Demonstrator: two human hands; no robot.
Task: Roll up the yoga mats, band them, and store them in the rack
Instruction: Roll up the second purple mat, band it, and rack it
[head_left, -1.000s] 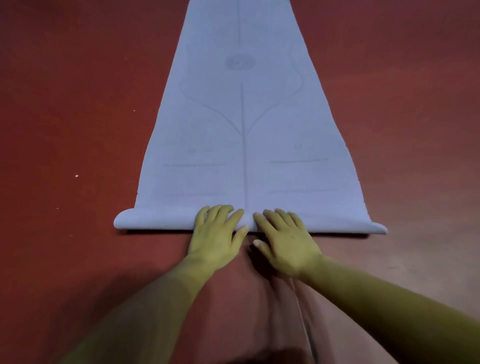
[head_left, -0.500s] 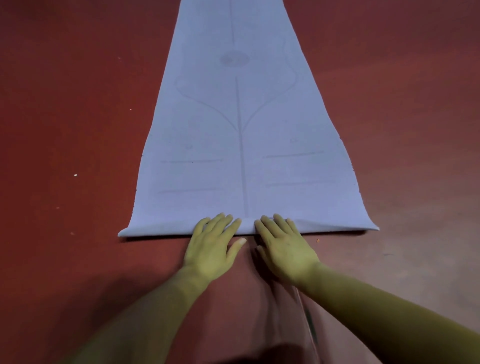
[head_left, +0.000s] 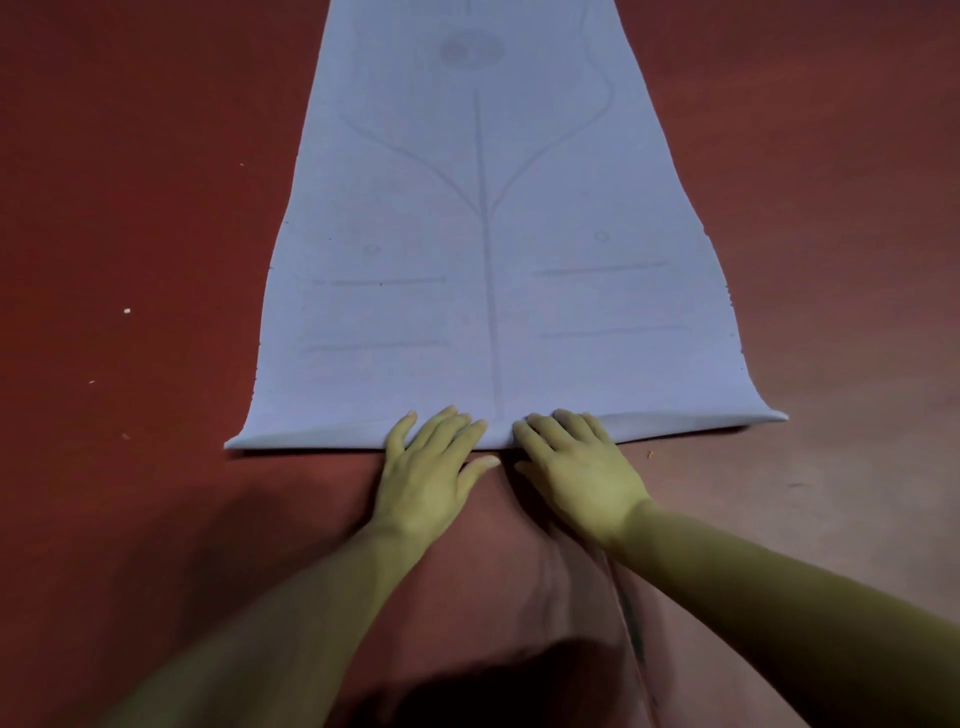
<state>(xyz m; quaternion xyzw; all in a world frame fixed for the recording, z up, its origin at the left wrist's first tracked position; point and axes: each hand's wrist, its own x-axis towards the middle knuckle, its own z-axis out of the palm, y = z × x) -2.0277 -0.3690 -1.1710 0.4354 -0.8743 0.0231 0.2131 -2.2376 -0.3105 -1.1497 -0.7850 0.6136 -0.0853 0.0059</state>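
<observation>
Left hand (head_left: 426, 475) and right hand (head_left: 582, 467), fingers straight, press yoga mat (head_left: 415, 208); faint line markings.

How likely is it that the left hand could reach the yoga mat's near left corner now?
Probably yes: the left hand rests on the yoga mat, at its near edge, with nothing between it and that corner.

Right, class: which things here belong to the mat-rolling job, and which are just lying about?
Job: spread-out pale-blue yoga mat with printed guide lines; left hand and right hand, fingers pressing its near edge.
Lying about: small white speck and tiny orange crumb on the red floor.
</observation>
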